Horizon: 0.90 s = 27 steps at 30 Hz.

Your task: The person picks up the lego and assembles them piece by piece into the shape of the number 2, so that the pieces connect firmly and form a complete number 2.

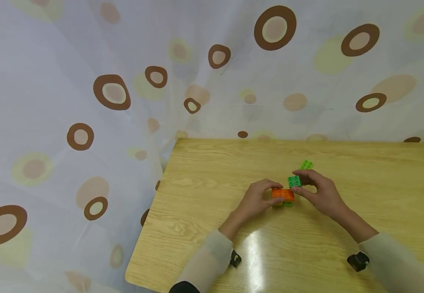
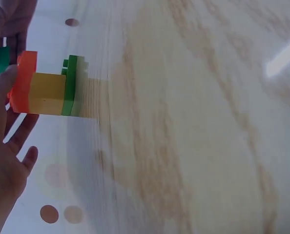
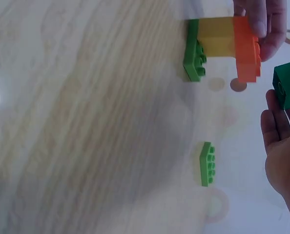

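A small stack of building blocks stands on the table: a green base plate at the bottom, a yellow block on it, and an orange block on top. My left hand holds the orange block between thumb and fingers. Just above the stack's right end, my right hand pinches a dark green block with studs on top. In the right wrist view a gap shows between this green block and the orange one.
Behind the right hand a flat light-green block lies on the wooden table. A pale curtain with brown ring prints hangs along the table's back and left edges.
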Available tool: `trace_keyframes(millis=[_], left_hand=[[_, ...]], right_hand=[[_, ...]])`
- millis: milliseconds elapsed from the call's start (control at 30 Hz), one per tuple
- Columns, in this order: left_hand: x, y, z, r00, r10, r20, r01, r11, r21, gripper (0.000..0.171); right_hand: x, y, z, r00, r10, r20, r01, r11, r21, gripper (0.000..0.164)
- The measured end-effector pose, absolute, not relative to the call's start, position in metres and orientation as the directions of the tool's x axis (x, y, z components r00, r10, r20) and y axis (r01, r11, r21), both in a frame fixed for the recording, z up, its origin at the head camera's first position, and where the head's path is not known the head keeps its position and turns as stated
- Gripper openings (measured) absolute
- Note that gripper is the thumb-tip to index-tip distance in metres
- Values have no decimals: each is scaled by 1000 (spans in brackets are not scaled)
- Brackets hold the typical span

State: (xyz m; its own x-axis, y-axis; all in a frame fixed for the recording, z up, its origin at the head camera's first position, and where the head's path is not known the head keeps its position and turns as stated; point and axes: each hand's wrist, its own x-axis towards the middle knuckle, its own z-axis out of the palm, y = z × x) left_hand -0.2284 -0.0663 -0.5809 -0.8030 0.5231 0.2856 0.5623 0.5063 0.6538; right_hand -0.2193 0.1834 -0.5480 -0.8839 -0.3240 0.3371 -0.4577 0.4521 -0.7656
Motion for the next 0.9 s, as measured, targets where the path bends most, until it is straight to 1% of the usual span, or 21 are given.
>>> trace_keyframes(millis=[133,233,400,667,767,900], left_hand=[[-228,-64,-583,-780,521,345,612,526,590,34],[-226,-64,-582,-781,517,350,614,537,578,33],[-224,-64,-584,-806,490,332,579,538,613,32],[-224,-65,-591,-818,460,345,558,488,672,35],[-225,-65,-595,-819,445,361,560,488,669,35],[-227,-65,-598,-804,441,398,587,487,647,34]], right_hand=[[-215,178,-554,-881,-332,339,-456,400,-795,46],[-212,175,-558,-889,-325,322,-436,392,-810,44],[-209,172,-562,-893,-330,306,-432,438,-789,43],[-208,172,-565,-868,-353,348,-486,464,-741,47],[-209,172,-564,-862,-373,342,-493,462,-737,48],[-211,173,-563,-856,-391,338,-501,466,-729,49]])
